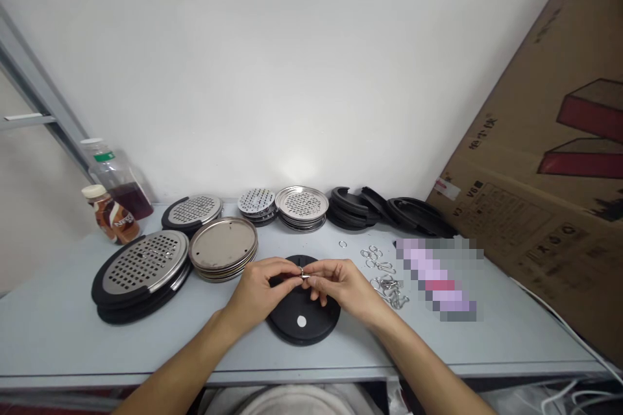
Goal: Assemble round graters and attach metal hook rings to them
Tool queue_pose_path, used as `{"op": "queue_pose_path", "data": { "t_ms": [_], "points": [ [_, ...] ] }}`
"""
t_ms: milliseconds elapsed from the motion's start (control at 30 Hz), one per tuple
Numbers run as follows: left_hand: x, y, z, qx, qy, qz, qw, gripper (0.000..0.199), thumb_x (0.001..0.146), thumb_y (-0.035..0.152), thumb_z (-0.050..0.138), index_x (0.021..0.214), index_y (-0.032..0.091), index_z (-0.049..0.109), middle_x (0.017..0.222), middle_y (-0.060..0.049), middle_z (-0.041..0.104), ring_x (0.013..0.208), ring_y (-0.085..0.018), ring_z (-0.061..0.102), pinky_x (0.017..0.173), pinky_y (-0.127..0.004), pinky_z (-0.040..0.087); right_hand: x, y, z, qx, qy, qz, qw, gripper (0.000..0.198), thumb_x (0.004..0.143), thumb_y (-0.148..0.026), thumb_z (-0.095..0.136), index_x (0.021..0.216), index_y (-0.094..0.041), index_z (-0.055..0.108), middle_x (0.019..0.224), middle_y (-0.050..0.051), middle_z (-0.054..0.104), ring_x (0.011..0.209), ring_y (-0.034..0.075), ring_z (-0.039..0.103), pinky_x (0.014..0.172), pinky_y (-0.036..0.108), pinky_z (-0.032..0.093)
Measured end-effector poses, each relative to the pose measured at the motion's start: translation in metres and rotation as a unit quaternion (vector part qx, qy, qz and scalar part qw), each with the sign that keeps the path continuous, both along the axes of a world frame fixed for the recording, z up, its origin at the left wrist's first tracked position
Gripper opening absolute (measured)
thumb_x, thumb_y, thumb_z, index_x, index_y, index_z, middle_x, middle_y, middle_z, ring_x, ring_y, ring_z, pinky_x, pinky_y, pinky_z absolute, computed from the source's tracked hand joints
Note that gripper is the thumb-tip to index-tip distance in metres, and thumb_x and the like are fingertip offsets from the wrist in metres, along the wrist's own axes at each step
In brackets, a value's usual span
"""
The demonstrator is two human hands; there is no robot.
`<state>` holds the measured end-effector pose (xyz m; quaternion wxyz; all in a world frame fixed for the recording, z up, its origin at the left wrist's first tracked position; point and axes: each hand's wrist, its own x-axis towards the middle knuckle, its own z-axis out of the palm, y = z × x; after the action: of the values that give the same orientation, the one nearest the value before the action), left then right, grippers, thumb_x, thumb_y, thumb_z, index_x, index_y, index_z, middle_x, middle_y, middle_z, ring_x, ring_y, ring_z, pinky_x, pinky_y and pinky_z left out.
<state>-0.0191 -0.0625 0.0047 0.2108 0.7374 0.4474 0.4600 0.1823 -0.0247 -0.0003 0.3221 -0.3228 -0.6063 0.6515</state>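
My left hand [257, 288] and my right hand [346, 286] meet at the middle of the table, thumb and forefinger pinched on each. Between the fingertips is a small metal ring [302, 270], mostly covered by the fingers. Just beneath lies a round black disc [304, 327] with a white dot near its front edge. To the right of my right hand are loose metal rings [372, 253] and a tangled heap of small metal clips [389, 288].
Perforated metal discs in black holders [146, 266] and plain metal discs [224, 243] are stacked at left. More perforated discs [302, 201] and black holders [353, 211] line the wall. Bottles [114, 217] stand far left. A large cardboard box [545, 207] leans at right beside a blurred-out item [438, 279].
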Motion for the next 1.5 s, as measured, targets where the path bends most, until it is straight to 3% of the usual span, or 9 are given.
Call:
{"op": "queue_pose_path", "data": {
  "t_ms": [433, 567, 667, 800, 967, 1167, 1300, 1500],
  "points": [
    [-0.0042, -0.0013, -0.001, 0.064, 0.028, 0.004, 0.998, 0.012, 0.085, 0.014, 0.069, 0.089, 0.022, 0.077, 0.102, -0.006, 0.078, 0.092, -0.021, 0.074, 0.087, -0.033, 0.058, 0.0002, 0.0001, -0.0026, -0.012, 0.036, 0.0, 0.999, 0.044, 0.079, -0.049, 0.074, 0.105, -0.014, 0.069, 0.088, 0.007, 0.072, 0.067, 0.013, 0.064, 0.061, 0.027, 0.051],
    [-0.0039, -0.0013, 0.0004, 0.07, 0.031, 0.025, 0.997, 0.016, 0.083, 0.014, 0.072, 0.097, 0.021, 0.074, 0.095, -0.004, 0.078, 0.083, -0.018, 0.074, 0.08, -0.029, 0.059, 0.0002, 0.0005, -0.0025, -0.002, 0.036, -0.007, 0.999, 0.044, 0.08, -0.049, 0.072, 0.106, -0.014, 0.068, 0.087, 0.007, 0.071, 0.068, 0.014, 0.063, 0.06, 0.027, 0.051],
    [-0.0023, -0.0008, -0.0001, 0.096, 0.048, 0.001, 0.994, 0.023, 0.085, 0.014, 0.072, 0.107, 0.021, 0.072, 0.096, -0.004, 0.077, 0.083, -0.017, 0.073, 0.079, -0.027, 0.059, -0.0008, -0.0003, -0.0015, 0.001, 0.043, 0.001, 0.999, 0.043, 0.081, -0.049, 0.072, 0.107, -0.015, 0.066, 0.084, 0.004, 0.069, 0.065, 0.012, 0.062, 0.06, 0.026, 0.05],
    [-0.0012, 0.0005, -0.0033, 0.125, 0.05, -0.035, 0.99, 0.021, 0.087, 0.013, 0.069, 0.106, 0.021, 0.074, 0.101, -0.005, 0.076, 0.091, -0.017, 0.072, 0.085, -0.028, 0.058, -0.0021, -0.0017, -0.0014, 0.007, 0.048, 0.027, 0.998, 0.042, 0.086, -0.05, 0.067, 0.109, -0.015, 0.065, 0.078, 0.002, 0.067, 0.06, 0.01, 0.061, 0.058, 0.024, 0.05],
    [-0.0024, 0.0012, -0.0052, 0.081, 0.023, -0.037, 0.996, 0.02, 0.089, 0.016, 0.067, 0.105, 0.023, 0.076, 0.101, -0.006, 0.077, 0.089, -0.018, 0.072, 0.083, -0.029, 0.06, -0.0017, -0.0036, -0.0025, -0.003, 0.032, 0.069, 0.997, 0.041, 0.088, -0.051, 0.065, 0.104, -0.014, 0.068, 0.093, 0.008, 0.07, 0.076, 0.015, 0.068, 0.068, 0.028, 0.054],
    [-0.0023, -0.0008, -0.0046, 0.029, 0.011, -0.047, 0.998, 0.025, 0.087, 0.011, 0.067, 0.105, 0.025, 0.078, 0.1, -0.004, 0.076, 0.09, -0.018, 0.072, 0.084, -0.028, 0.058, 0.0007, -0.0041, 0.0015, 0.02, -0.017, 0.053, 0.998, 0.038, 0.086, -0.052, 0.066, 0.088, -0.014, 0.071, 0.072, 0.001, 0.064, 0.057, 0.009, 0.056, 0.055, 0.023, 0.047],
    [-0.0009, 0.0002, -0.0032, 0.021, 0.013, -0.051, 0.998, 0.032, 0.086, 0.007, 0.066, 0.108, 0.028, 0.077, 0.1, -0.003, 0.075, 0.09, -0.017, 0.071, 0.083, -0.027, 0.056, 0.0018, -0.0025, 0.0004, 0.0, -0.016, 0.058, 0.998, 0.038, 0.089, -0.051, 0.062, 0.081, -0.014, 0.07, 0.065, -0.001, 0.059, 0.054, 0.008, 0.051, 0.052, 0.021, 0.043],
    [0.0004, 0.0007, -0.003, 0.016, 0.014, -0.044, 0.999, 0.035, 0.084, 0.006, 0.069, 0.109, 0.029, 0.077, 0.101, -0.001, 0.074, 0.09, -0.016, 0.07, 0.083, -0.025, 0.056, 0.0008, -0.0017, -0.0043, -0.034, 0.009, 0.058, 0.998, 0.034, 0.086, -0.046, 0.068, 0.091, -0.013, 0.072, 0.074, 0.002, 0.066, 0.059, 0.009, 0.058, 0.055, 0.022, 0.046]
  ]
}}
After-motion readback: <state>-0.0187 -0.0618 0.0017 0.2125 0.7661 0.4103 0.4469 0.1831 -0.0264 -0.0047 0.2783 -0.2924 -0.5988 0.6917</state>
